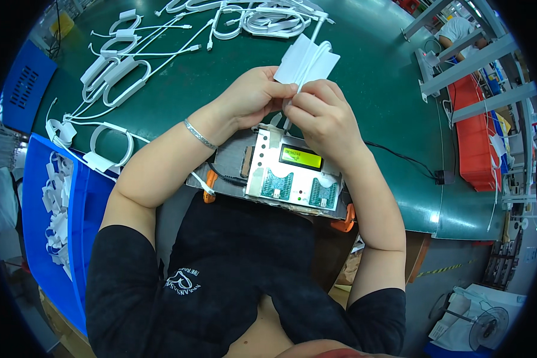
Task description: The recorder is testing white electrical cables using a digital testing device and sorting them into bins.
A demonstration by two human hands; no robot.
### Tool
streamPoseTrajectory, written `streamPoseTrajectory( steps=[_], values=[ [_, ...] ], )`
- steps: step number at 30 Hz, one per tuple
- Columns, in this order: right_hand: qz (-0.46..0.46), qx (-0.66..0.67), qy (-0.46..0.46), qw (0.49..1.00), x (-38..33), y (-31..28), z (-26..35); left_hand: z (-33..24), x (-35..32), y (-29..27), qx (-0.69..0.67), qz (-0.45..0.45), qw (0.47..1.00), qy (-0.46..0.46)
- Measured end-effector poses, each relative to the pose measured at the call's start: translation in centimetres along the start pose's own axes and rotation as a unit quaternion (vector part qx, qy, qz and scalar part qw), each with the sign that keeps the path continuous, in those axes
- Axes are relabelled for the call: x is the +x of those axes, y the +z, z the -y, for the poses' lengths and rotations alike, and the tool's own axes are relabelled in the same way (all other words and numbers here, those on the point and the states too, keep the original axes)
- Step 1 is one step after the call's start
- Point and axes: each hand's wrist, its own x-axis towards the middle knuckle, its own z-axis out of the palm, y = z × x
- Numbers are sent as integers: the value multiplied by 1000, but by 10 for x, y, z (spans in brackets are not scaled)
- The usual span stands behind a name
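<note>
White cable (pixel 323 51): coiled against a white paper wrap (pixel 293 62), raised above the far edge of the test box, lower end running down toward that edge
Left hand (pixel 255 96): thumb and fingertips pinching at the cable, just below the wrap
Right hand (pixel 325 116): fingers curled, pinching close beside the left fingertips and hiding part of the cable
Plug (pixel 287 124): at the box's far edge, cannot tell whether seated or merely close; could bend, or strain a socket, if pushed at a tilt or tugged sideways
Paper wrap: could crease or let the coil spring loose, likely from squeezing too hard so near its lower end
Test box (pixel 304 179): below the hands, yellow-green display (pixel 301 156) lit; could shift under a hard pull if either of the orange clamps (pixel 210 186) were slack
Left forearm (pixel 167 158): just beside wrapped cables (pixel 112 146) on the green table (pixel 376 71); could drag them toward the blue bin (pixel 92 203) with a careless elbow swing
</note>
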Motion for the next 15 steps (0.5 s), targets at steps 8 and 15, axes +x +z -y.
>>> streamPoseTrajectory(
  steps=[8,15],
  values=[
    [-36,35,-4,999,-5,1,-5,1,4,1,67,-16,997,16],
    [-248,83,136,956,-12,-10,-14,2,5,-3,157,0,988,-14]
  ],
)
